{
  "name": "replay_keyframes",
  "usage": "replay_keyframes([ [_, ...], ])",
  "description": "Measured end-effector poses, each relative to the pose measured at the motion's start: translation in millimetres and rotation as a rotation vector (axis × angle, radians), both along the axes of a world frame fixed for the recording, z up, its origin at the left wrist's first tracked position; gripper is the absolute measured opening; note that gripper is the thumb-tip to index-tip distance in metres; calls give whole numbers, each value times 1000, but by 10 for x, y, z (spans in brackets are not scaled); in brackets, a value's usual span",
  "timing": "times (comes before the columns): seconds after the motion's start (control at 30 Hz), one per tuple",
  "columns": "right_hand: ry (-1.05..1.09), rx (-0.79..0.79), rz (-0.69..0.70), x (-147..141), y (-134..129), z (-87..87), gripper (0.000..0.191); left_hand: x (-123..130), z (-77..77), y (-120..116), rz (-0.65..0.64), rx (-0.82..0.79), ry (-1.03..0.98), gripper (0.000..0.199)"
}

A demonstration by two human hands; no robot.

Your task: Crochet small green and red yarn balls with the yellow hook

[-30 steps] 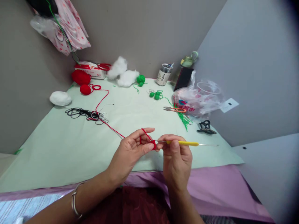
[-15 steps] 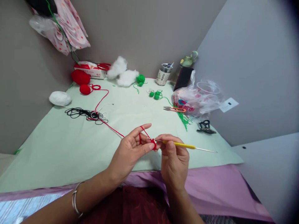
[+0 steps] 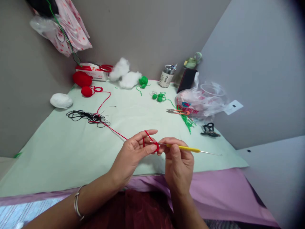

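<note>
Between thumb and fingers, my left hand (image 3: 133, 152) pinches a small red crochet piece (image 3: 156, 147). Red yarn (image 3: 116, 132) loops over its raised index finger and trails back across the table to a red yarn ball (image 3: 86, 91). A crochet hook (image 3: 186, 148) with a yellow handle and metal ends lies in the closed grip of my right hand (image 3: 178, 162). Its left tip meets the yarn at the red piece, while its other end points right. The fingertips of both hands are close together at the piece, partly covering it.
Black cord (image 3: 81, 117) lies tangled on the left, near a white yarn ball (image 3: 61, 100). White stuffing (image 3: 130, 79) sits at the back. To the right are thread snips (image 3: 178, 111), green yarn strands (image 3: 188, 122), a plastic bag (image 3: 200, 101) and a black hair clip (image 3: 209, 130).
My left index finger has dipped slightly and shifted right, with the yarn over it. The red piece has turned a little between my fingers. My right hand and the hook have barely moved.
</note>
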State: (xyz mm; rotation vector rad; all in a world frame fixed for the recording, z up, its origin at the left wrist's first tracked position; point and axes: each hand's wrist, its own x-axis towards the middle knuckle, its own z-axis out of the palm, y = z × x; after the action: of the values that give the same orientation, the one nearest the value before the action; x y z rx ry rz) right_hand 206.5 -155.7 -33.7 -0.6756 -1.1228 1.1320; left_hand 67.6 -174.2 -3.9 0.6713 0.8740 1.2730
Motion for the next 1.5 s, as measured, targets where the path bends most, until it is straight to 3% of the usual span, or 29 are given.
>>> replay_keyframes([
  [0.37, -15, 1, -105, 20, 4, 3, 16, -45, 40, 4, 32, 4, 45, 12],
  [0.77, -63, -8, -66, 28, -25, 13, 19, -40, 25, -6, 35, -7, 43, 17],
  [0.83, -169, 47, -77, 15, -43, -4, 20, -24, -4, -16, 23, -1, 33, 24],
  [0.93, -452, 276, -217, -4, -75, -57, 23, 3, -25, -34, 14, -8, -27, 47],
  [1.03, -557, 411, -336, 14, -77, -75, 32, -15, -5, -31, -39, -132, -162, 52],
  [1.13, -356, 231, -284, 60, -41, -17, 20, -71, 29, -7, -84, -212, -217, 43],
  [1.23, -130, 58, -136, 66, -7, 40, 20, -94, 41, 4, -59, -147, -154, 40],
  [1.33, -108, 29, -43, 19, -1, 26, 18, -67, 31, -7, -33, -73, -102, 40],
  [1.5, -126, 6, -59, -20, -8, -50, 18, -49, 14, -17, -19, -47, -54, 41],
])
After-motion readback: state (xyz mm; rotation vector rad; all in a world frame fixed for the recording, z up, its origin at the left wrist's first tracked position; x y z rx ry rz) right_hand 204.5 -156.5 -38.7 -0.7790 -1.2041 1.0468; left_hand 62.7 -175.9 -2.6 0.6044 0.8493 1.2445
